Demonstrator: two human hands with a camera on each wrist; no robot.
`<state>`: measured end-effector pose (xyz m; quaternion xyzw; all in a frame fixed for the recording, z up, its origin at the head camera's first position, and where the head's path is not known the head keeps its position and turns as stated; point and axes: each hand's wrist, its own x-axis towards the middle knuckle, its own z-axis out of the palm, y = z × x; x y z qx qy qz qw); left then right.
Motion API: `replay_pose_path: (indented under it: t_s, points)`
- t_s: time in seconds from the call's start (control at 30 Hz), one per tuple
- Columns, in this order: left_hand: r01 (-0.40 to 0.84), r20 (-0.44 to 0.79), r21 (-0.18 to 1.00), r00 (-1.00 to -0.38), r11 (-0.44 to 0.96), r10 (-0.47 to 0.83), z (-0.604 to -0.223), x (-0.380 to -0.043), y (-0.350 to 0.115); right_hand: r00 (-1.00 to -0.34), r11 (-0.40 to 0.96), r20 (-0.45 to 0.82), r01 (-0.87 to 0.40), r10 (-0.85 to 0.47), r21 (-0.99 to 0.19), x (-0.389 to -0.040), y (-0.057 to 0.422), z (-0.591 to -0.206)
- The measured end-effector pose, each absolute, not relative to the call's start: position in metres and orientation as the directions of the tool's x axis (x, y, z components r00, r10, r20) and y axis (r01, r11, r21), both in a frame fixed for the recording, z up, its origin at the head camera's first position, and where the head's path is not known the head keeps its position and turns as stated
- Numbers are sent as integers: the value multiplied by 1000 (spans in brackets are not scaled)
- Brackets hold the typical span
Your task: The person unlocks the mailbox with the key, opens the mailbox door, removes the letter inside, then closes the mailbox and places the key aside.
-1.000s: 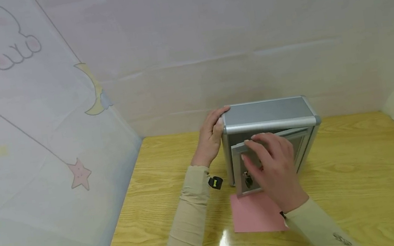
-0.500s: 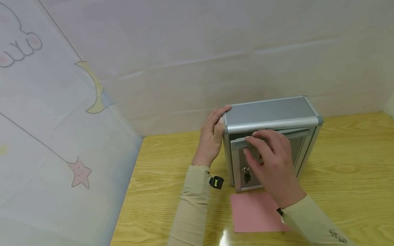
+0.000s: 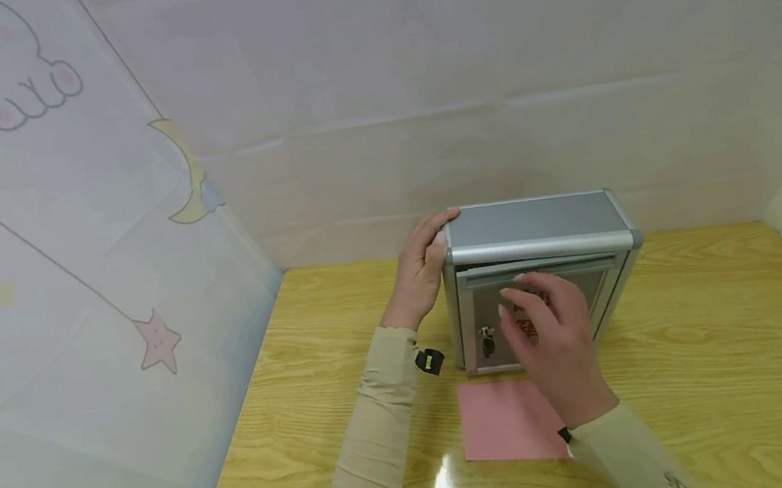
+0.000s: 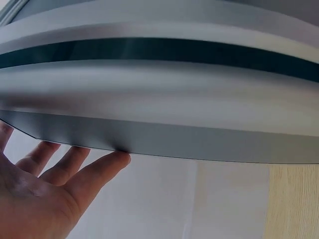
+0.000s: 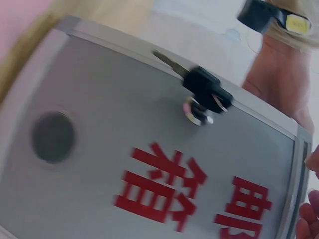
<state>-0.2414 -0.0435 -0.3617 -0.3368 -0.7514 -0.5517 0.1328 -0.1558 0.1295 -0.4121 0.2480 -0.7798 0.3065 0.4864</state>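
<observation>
A grey metal mailbox [image 3: 534, 221] with silver edges and red characters stands upright on the table. Its front door [image 3: 497, 304] is slightly ajar, with a dark gap along the top. My left hand [image 3: 414, 278] holds the box's left side, its fingertips reaching the rear edge in the left wrist view. In front of the door is my right hand [image 3: 559, 345], fingers loosely bent and holding nothing. A black-headed key [image 5: 202, 87] sits at the lock [image 5: 197, 115] on the door. Whether my right fingertips touch the door is hard to tell.
Pink paper [image 3: 510, 423] lies flat on the wooden table [image 3: 738, 362], just before the box and partly under my right wrist. A pale wall covering [image 3: 365, 164] rises behind the box, with another printed one at the left.
The door has swung inward, nearly flush with the frame. My right hand pushed at its top edge, then came away toward the right. My left hand stays on the box's side.
</observation>
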Motion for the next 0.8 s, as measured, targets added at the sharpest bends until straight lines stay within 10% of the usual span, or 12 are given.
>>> replay_pose_path:
  t_s: [0.5,0.8]
  points:
    - [655,576,740,-735,154,358,-362,-242,-43,-818,730,575,-409,-26,-548,-140,124,-453]
    - [648,569,745,-740,155,357,-362,-240,-43,-913,735,407,-284,-12,-616,-143,118,-461]
